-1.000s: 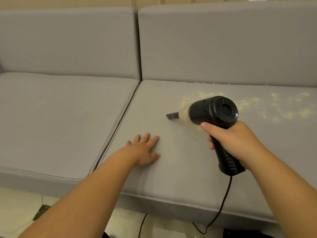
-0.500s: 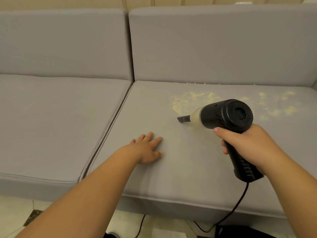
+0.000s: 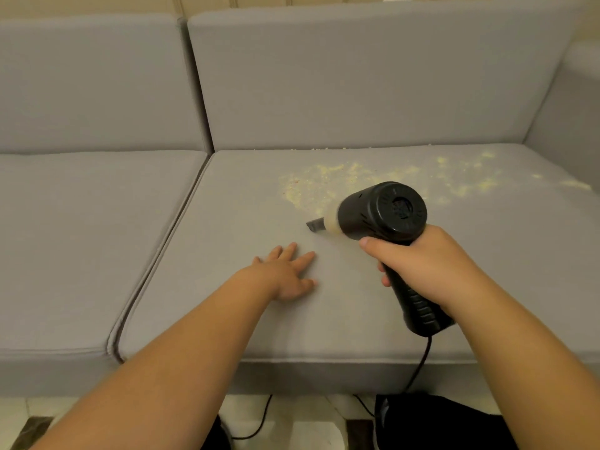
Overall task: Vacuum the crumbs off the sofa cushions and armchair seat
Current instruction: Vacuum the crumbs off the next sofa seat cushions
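Observation:
A black handheld vacuum (image 3: pixel 381 212) with a pale dust cup and a narrow nozzle (image 3: pixel 315 225) points left and down at the right grey seat cushion (image 3: pixel 246 326). My right hand (image 3: pixel 431 266) grips its ribbed handle. The nozzle tip is at the cushion surface, just below the left end of a band of yellow crumbs (image 3: pixel 328 181) that runs right across the back of the cushion. My left hand (image 3: pixel 287 276) lies flat on the same cushion, fingers spread, a little left of and below the nozzle.
The left seat cushion (image 3: pixel 81 241) shows no crumbs. Grey back cushions (image 3: pixel 357 79) rise behind, and the sofa's arm (image 3: pixel 574 118) closes the right side. The vacuum's black cord (image 3: pixel 420 365) hangs over the front edge to the tiled floor (image 3: pixel 292 423).
The view has shifted right, bringing the sofa's arm into sight. The vacuum's nozzle has drawn back from the crumbs toward the front. My left hand stays flat on the cushion.

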